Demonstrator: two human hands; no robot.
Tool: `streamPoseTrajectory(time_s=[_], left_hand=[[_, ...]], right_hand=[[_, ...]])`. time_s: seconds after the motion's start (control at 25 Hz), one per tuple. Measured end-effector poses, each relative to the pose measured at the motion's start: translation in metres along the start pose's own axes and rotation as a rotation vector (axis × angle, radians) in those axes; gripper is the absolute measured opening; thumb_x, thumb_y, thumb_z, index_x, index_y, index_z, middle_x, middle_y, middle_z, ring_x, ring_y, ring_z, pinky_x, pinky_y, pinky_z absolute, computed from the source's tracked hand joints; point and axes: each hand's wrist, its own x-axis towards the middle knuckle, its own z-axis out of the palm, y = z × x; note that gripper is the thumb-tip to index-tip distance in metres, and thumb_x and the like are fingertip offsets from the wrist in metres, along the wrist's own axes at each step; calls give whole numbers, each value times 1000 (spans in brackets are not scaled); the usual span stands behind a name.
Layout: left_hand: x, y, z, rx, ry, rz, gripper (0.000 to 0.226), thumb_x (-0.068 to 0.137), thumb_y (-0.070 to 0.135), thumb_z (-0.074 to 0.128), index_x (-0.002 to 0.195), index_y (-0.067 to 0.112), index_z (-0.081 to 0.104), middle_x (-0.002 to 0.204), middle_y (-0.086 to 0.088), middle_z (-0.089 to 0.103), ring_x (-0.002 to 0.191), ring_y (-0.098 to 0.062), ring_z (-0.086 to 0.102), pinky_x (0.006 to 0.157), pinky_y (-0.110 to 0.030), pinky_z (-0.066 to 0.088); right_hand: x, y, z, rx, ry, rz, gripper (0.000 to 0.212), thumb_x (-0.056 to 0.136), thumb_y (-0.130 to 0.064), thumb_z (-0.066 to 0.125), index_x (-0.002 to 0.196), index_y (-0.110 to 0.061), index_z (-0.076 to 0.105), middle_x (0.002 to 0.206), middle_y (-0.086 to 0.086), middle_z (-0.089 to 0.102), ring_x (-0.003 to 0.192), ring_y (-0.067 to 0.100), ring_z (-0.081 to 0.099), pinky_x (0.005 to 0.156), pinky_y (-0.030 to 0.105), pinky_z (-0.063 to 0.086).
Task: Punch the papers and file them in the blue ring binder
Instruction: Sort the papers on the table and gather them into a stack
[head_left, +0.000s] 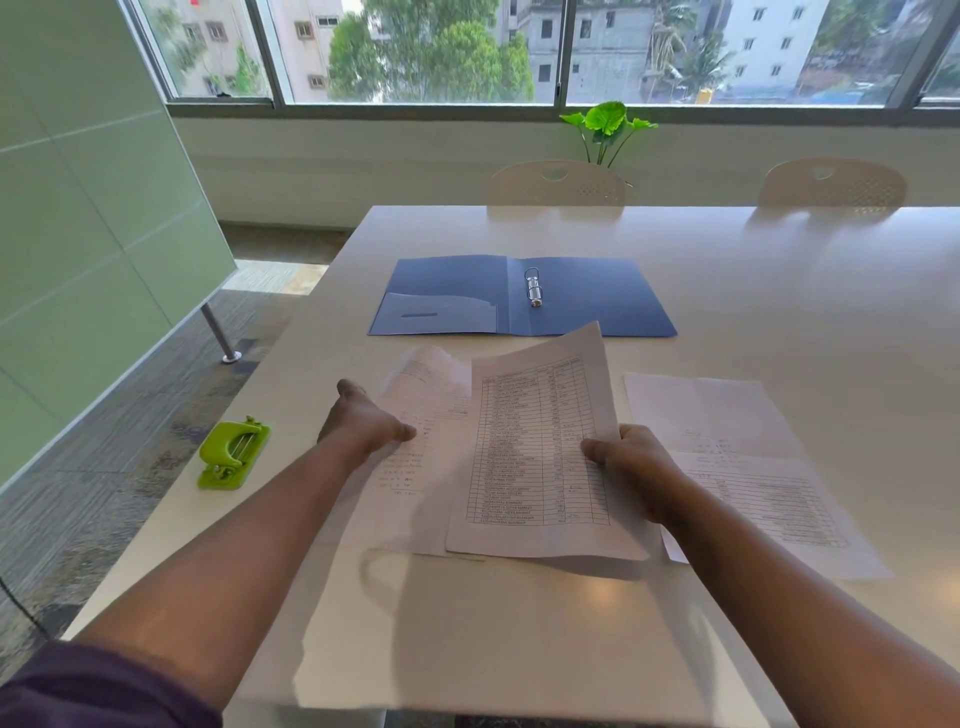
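Papers count four visible: printed table sheet (540, 452) being held by the right hand (631, 457), thumb on top pinching its right edge, sheet lifting off the white table (779, 291); second sheet (415, 452) lying under and left of it, far corner curling up, left hand (363, 421) gripping its left edge, thumb pressing on top; two more sheets (743, 452) lying flat to the right, overlapping each other, right forearm crossing over their near left corner. One blue ring binder (522, 296) lying open and flat beyond the papers, near the table's middle, not touching them; one metal ring mechanism (534, 287) sitting at its spine, rings looking closed, hard to be sure; clear pocket on the left inside cover. One green hole punch (234, 453) sitting near the table's left edge, well left of the left hand, untouched. Two pale chairs (558, 183) standing at the far side of the table, one green plant (607, 124) behind the left chair, under the window. Dark sleeve showing at bottom left.
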Motion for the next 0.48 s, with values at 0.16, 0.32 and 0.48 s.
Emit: streamPoseTrajectory(time_s=[0.16,0.32,0.48], left_hand=[[-8,20,-20,-1,-42,90,78,72,18,88,132,11,39,131,-13,57,116,-33,59,95,-43,53],[-24,52,-53,-7,-131,256,40,76,11,80,111,10,61,107,-13,69,92,-30,69,87,-47,60],[-58,89,-71,-58,-180,394,25,88,19,66,110,7,67,101,-11,70,89,-28,70,78,-39,61]], right_hand=[[0,-2,0,24,14,11,7,96,-11,65,92,-15,68,95,9,75,83,28,73,61,35,56],[-2,-6,1,-8,31,-29,8,99,-16,62,94,-20,66,97,6,73,82,25,70,57,33,53],[-9,-12,10,-206,89,-219,12,101,-26,54,100,-23,66,96,-2,72,83,24,69,70,44,60]])
